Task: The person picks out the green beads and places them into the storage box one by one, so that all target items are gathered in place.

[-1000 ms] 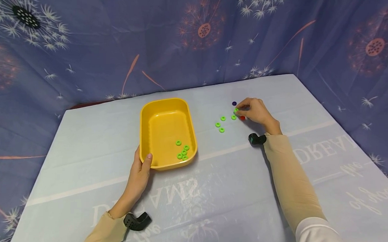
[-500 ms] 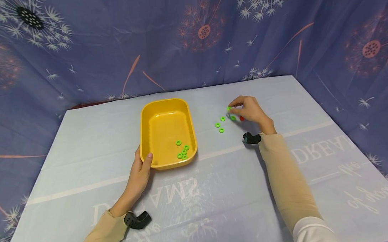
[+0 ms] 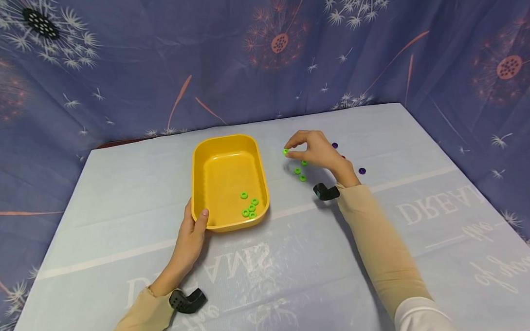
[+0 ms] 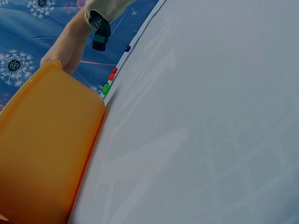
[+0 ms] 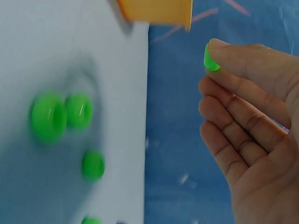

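The left hand (image 3: 192, 237) is gripping a tray (image 3: 223, 174) holding five green rings (image 3: 254, 208). Past its two-o'clock rim (image 3: 258, 153), the right hand (image 3: 315, 150) is pinching another ring (image 3: 285, 151).

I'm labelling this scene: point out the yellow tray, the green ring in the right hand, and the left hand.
Yellow tray (image 3: 225, 177): head view, on its bare floor.
Held green ring (image 5: 211, 60): right wrist view, on its exposed side.
Left hand (image 3: 189, 240): head view, on mid-hand.
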